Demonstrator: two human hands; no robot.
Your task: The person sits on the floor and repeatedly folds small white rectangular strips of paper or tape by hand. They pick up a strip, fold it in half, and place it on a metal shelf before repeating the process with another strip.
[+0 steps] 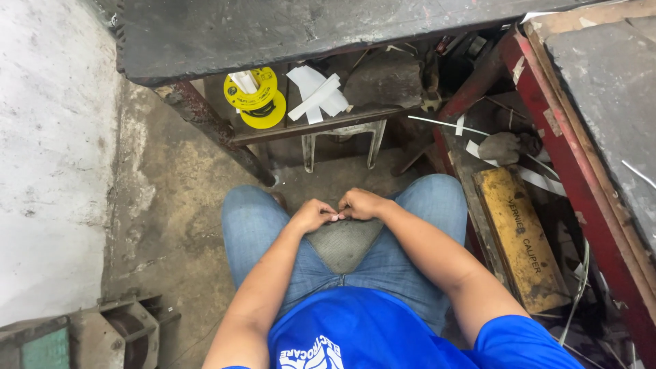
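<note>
1. My left hand (312,215) and right hand (362,203) meet fingertip to fingertip above my knees, both curled tight.
2. They pinch something tiny between them; what it is, I cannot tell.
3. Beyond my hands, under the dark table (287,27), sits a yellow spool (254,96) beside white strips (316,96).
4. Right of my right hand lies a worn yellow case (523,239) on a low shelf.

Hands: left hand (313,214) and right hand (361,203) touching, above knees.
Ahead: spool (254,98) under bench (307,27).
Right: long box (523,239) on shelf.
</note>
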